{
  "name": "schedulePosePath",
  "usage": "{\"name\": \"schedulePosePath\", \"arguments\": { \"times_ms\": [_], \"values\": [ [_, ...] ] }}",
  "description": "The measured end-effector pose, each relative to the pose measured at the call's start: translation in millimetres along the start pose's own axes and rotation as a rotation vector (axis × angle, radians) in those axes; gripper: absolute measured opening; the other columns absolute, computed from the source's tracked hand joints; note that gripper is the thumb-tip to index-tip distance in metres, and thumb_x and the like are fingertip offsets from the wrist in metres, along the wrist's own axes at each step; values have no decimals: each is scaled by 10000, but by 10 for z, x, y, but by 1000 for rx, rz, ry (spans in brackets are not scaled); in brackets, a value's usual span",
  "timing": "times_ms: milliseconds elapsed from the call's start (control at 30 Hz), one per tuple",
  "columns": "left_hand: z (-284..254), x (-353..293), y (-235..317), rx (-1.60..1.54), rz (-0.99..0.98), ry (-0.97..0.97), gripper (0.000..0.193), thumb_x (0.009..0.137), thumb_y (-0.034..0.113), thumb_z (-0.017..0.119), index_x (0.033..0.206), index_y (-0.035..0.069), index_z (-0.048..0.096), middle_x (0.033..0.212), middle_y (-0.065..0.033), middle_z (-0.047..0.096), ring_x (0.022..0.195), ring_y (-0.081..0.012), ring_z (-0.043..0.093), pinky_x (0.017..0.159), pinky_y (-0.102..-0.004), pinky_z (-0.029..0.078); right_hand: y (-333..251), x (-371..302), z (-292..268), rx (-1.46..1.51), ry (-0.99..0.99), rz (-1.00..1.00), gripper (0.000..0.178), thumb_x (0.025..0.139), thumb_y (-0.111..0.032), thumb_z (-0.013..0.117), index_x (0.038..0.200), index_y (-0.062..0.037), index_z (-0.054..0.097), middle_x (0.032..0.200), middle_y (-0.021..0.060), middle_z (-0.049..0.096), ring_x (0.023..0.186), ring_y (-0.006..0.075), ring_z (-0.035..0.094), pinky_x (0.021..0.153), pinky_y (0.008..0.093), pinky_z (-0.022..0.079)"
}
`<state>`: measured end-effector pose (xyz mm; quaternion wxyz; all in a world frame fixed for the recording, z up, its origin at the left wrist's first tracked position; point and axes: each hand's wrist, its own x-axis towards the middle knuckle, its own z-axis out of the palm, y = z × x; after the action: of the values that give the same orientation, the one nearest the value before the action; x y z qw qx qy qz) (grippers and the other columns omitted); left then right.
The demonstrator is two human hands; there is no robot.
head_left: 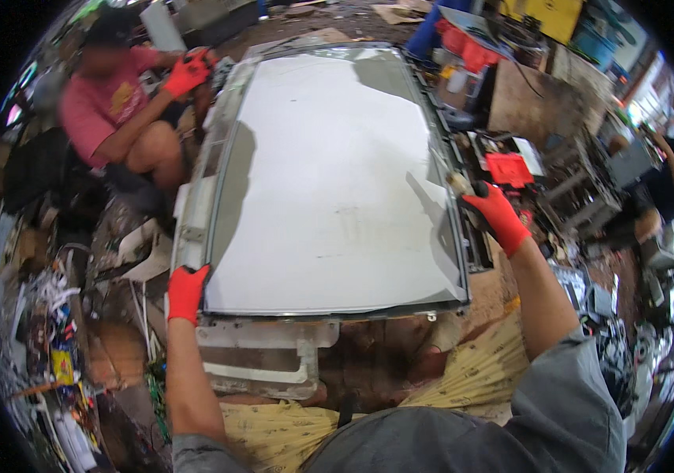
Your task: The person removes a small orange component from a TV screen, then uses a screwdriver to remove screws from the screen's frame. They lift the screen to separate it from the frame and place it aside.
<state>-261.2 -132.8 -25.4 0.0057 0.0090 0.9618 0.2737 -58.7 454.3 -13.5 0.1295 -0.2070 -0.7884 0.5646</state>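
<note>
A large flat panel (329, 173) with a dark narrow frame lies before me, its face mostly white with grey-green areas along the edges. At its near left corner my left hand (187, 293), in a red glove, is closed on the frame's edge. My right hand (501, 218), gloved in red with dark fingertips, is closed beside the right edge. A small pale tan thing (458, 184) shows by those fingertips; whether the hand holds it or the frame is unclear. Under the panel's near end, a whitish frame-like piece (262, 355) sticks out.
A person in a pink shirt (96, 110) crouches at the far left, wearing red gloves. Another person (668, 173) is at the far right. An open case with a red part (509, 169) lies right of the panel. Mixed scrap (53, 355) covers the left floor.
</note>
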Motion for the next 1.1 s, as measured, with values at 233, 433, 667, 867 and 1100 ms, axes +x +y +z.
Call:
{"name": "schedulePosePath", "arguments": {
  "times_ms": [233,433,667,867,1100],
  "values": [
    [57,192,-247,73,17,-16,489,765,414,742,704,-62,645,625,-187,624,545,-266,568,562,-420,422,138,-42,-114,233,-25,320,267,814,-222,705,926,10,638,793,48,638,633,123,575,543,292,467],
    [-89,-12,-138,98,148,56,451,794,361,730,952,-55,654,886,-204,683,802,-303,649,751,-395,492,36,-124,-131,49,-18,271,396,779,-263,708,996,52,604,837,101,639,666,160,602,571,320,499],
    [-68,-485,611,31,377,58,499,814,164,718,1239,-29,540,1209,-198,560,1145,-324,546,974,-396,428,111,-196,-176,-30,37,203,515,779,-289,699,1147,34,537,993,175,632,888,207,616,751,350,500],
    [176,-1222,1469,-43,641,-205,692,694,155,795,1307,11,507,1308,-190,496,1222,-337,485,1029,-407,395,201,-229,-369,-450,130,153,640,777,-434,667,1192,28,515,1141,281,622,1080,383,608,909,418,467],
    [471,-1613,1631,271,1025,-302,843,616,235,831,1358,53,473,1375,-165,474,1296,-372,414,1079,-482,336,62,-379,-375,-588,80,314,578,823,-419,565,1192,25,539,1147,275,623,1073,399,610,918,441,467]
  ]
}}
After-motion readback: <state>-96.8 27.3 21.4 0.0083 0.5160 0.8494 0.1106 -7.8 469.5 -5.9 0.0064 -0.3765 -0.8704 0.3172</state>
